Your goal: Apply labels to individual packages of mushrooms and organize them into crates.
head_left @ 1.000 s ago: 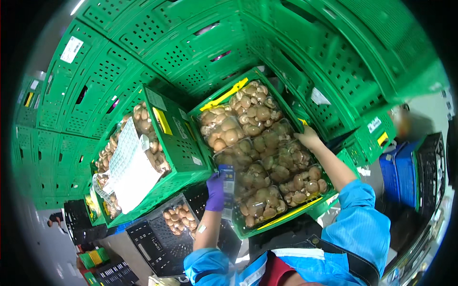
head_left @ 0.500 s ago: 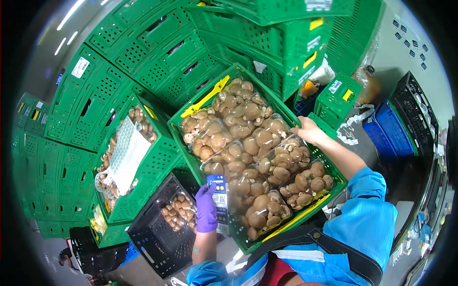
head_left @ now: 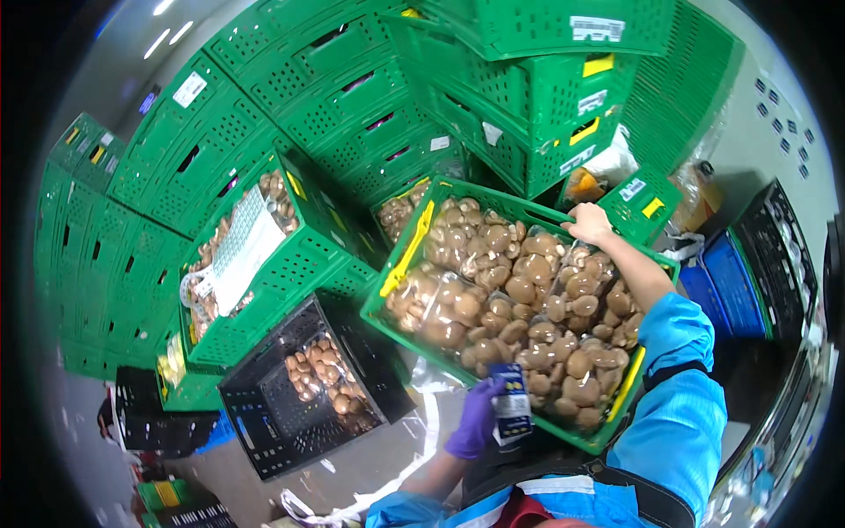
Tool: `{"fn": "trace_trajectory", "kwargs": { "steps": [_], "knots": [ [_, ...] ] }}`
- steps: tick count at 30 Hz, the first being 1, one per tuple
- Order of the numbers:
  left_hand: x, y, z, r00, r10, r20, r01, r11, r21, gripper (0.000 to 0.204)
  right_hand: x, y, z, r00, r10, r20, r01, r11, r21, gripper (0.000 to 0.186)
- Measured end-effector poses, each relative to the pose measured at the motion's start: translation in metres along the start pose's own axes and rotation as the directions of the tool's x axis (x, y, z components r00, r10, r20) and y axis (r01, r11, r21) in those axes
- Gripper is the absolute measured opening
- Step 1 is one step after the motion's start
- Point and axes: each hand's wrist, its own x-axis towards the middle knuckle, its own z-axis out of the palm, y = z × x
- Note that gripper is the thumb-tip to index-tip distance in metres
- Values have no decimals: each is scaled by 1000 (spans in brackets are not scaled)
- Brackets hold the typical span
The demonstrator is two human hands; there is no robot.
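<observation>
Green crate (head_left: 510, 204): Loaded with clear-wrapped brown mushrooms (head_left: 528, 290), it sits at a slant in front of you, near edge toward your waist, with one yellow handle (head_left: 410, 251) at its left end and another at its right.
Right hand (head_left: 588, 225): Bare, at the far rim, your fingers curled over the edge and closed on it.
Left hand (head_left: 475, 424): Gloved in purple beside the near edge, your fingers closed on a blue card (head_left: 513, 405); whether they also touch the crate cannot be told.
Black crate (head_left: 290, 427): Lower down to your left, more mushroom packs (head_left: 327, 374) lie inside, toward its right side.
Paper-topped crate (head_left: 273, 304): Green too, farther left, a white sheet (head_left: 246, 260) spread over its mushrooms.
Stacked crates (head_left: 299, 66): Green walls of them rise behind your load.
Blue crate (head_left: 735, 282): Over on your right, beside black ones.
</observation>
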Motion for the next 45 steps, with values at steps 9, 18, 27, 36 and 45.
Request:
{"fn": "trace_trajectory", "kwargs": {
  "steps": [9,18,27,36,45],
  "knots": [
    [88,-135,86,951,-98,292,177,949,-260,29,98,49,44,865,-485,129,491,871,-20,26],
    [104,-151,89,893,-213,397,222,975,25,33,100,66,73,918,-389,71,395,913,-100,27],
    [-10,-24,-68,957,290,26,-285,913,291,29,-11,39,62,869,-460,-181,479,691,542,44],
    [-103,41,-63,723,676,-141,-384,564,731,9,-184,-171,49,428,-811,399,-182,356,917,48],
    [-142,40,-150,754,598,-272,-493,789,367,12,-231,-330,86,344,-820,458,-4,487,874,34]
  ]
}}
